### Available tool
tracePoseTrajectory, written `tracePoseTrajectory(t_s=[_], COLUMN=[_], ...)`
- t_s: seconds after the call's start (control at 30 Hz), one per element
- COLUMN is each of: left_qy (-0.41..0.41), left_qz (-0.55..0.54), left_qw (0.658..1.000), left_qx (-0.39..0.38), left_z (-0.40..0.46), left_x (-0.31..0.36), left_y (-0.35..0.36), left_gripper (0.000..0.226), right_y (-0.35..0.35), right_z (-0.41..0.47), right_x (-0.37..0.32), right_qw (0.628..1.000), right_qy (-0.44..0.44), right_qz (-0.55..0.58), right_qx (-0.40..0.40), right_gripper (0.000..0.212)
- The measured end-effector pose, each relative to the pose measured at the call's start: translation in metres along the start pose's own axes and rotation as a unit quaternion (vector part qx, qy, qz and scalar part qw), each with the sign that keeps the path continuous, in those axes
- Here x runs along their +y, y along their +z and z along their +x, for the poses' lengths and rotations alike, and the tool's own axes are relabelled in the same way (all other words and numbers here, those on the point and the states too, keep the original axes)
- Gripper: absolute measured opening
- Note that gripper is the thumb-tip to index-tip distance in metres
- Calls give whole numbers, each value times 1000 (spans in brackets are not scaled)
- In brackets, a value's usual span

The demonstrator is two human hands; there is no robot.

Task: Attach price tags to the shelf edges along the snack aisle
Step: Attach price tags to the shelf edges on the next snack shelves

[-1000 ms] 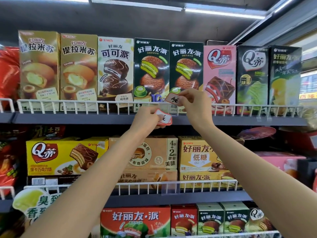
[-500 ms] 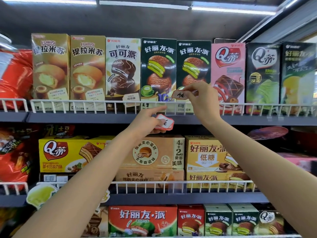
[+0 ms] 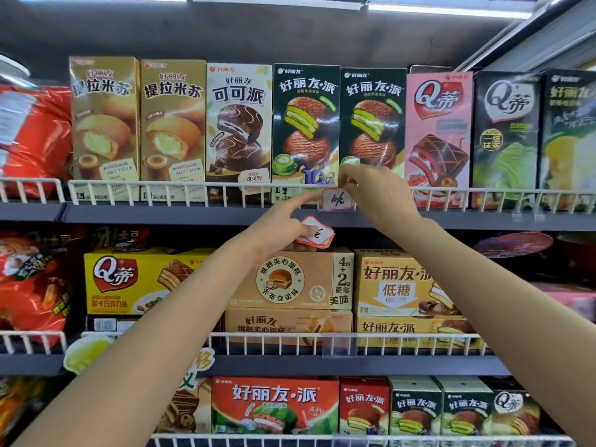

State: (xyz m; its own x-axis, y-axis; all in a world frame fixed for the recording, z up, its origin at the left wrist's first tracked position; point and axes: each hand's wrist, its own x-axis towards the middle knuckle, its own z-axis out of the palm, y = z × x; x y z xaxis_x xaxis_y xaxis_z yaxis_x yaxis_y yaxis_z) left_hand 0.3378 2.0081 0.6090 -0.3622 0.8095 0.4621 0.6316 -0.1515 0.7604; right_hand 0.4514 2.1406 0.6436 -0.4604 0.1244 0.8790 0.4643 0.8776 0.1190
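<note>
A small white price tag with a red border (image 3: 337, 199), handwritten "10元", sits in a clear holder on the white wire rail (image 3: 167, 191) of the top shelf edge (image 3: 161, 215). My right hand (image 3: 375, 191) pinches the tag's right side from above. My left hand (image 3: 283, 225) is just below and left of it, index finger stretched to the tag's left edge, while it holds a small stack of similar red-bordered tags (image 3: 316, 235) in front of the shelf edge.
Upright snack boxes fill the top shelf behind the rail, green matcha pie boxes (image 3: 306, 124) right behind the tag. Lower shelves hold more boxes behind wire rails; another clear holder (image 3: 339, 347) hangs on the middle rail. Red bags (image 3: 29, 137) sit at the left.
My right hand has brought the tag down from in front of the green box into the clear holder on the rail. My left index finger has reached up to the tag's edge.
</note>
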Motion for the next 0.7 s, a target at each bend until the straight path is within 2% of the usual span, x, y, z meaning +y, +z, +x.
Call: tracePoseTrajectory(t_s=[0.4,0.7], left_qy=[-16,-10], left_qz=[-42,-32], left_qw=[999,998], left_qx=[2,46], left_z=[3,10], left_x=[5,11], left_y=[1,1], left_gripper=[56,43], right_y=[0,1], right_z=[-11,-13], right_x=[-3,-1], right_qw=[999,998], right_qy=[-11,-18], right_qz=[-41,-52], right_qx=[-1,-25], right_gripper=[20,22])
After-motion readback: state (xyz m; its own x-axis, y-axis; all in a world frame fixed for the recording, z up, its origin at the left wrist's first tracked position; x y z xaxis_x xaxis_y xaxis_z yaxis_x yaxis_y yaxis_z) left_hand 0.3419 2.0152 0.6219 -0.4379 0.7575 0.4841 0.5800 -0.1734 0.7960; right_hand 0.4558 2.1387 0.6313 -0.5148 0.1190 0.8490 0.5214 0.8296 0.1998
